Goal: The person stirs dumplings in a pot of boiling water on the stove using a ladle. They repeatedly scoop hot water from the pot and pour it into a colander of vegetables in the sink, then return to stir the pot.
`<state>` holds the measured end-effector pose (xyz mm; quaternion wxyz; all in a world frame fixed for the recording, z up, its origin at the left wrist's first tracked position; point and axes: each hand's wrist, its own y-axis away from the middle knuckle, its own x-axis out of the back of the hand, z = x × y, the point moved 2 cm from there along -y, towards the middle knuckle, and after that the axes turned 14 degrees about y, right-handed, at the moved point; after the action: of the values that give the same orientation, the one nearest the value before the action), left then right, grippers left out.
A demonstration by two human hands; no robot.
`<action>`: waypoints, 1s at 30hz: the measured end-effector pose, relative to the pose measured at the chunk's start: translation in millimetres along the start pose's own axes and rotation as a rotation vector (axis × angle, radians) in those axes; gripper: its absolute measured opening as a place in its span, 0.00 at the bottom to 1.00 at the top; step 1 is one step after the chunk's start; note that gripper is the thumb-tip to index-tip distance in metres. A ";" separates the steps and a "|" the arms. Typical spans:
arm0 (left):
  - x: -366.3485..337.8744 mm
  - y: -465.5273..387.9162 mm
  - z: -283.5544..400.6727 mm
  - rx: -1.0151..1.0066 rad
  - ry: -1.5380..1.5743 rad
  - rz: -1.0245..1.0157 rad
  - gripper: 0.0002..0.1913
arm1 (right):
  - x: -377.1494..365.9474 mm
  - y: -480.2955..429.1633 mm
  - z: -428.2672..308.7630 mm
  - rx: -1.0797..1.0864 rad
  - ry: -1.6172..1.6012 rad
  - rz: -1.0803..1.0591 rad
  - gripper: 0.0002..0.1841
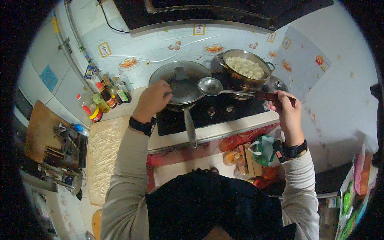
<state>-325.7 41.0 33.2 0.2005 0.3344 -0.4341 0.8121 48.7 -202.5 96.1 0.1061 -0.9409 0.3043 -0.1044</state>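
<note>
My right hand [286,111] grips the dark brown handle of a metal ladle [210,86]. Its bowl hangs over the right edge of a glass lid [192,87], which covers a frying pan on the left burner. The pan's long handle [190,129] points towards me. Over the lid's left side is my left hand [153,99], its fingers curled; whether anything is between them is unclear. On the right burner stands a steel pot [247,81], uncovered, with pale dumplings [244,66] inside.
A wooden board [103,162] bearing cut noodle strips lies on the left counter. Several sauce bottles [105,94] stand behind it. A pot lid [277,83] rests right of the pot. The range hood [204,13] overhangs the black stove [240,109]. A knife rack [70,144] is far left.
</note>
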 end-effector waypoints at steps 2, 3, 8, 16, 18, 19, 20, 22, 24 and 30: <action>-5.4 -17.0 5.1 -0.040 -0.037 0.037 0.09 | 14.0 -16.2 3.1 -0.004 0.024 0.004 0.15; -8.1 -27.4 7.8 -0.071 -0.056 0.061 0.10 | 21.0 -25.5 3.9 -0.005 0.036 0.007 0.15; -28.1 -80.2 18.5 -0.090 -0.117 0.017 0.10 | 56.2 -71.4 5.4 -0.032 0.058 0.005 0.14; -61.3 -146.3 22.3 0.018 -0.138 -0.128 0.11 | 93.6 -146.4 26.1 0.019 -0.010 0.001 0.14; -71.5 -157.2 23.6 -0.042 -0.146 -0.074 0.08 | 102.9 -164.1 37.2 0.015 -0.013 0.002 0.14; -76.1 -162.8 23.0 -0.039 -0.145 -0.096 0.08 | 106.5 -172.7 43.8 0.015 -0.010 0.004 0.14; -79.8 -168.6 22.7 -0.035 -0.145 -0.118 0.08 | 109.5 -181.7 50.6 0.012 -0.023 0.003 0.14; -86.1 -176.9 25.1 -0.018 -0.164 -0.135 0.08 | 114.1 -198.9 63.4 0.037 0.028 -0.015 0.14; -93.5 -180.6 31.7 0.001 -0.196 -0.125 0.08 | 115.2 -213.1 76.8 0.028 0.038 -0.014 0.14; -106.6 -192.5 43.4 0.027 -0.232 -0.093 0.06 | 101.4 -251.3 114.5 0.063 0.066 -0.073 0.13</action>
<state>-117.0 105.3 84.0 0.1819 0.4487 -0.4274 0.7634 297.3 -48.1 66.2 0.1218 -0.9436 0.2696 -0.1486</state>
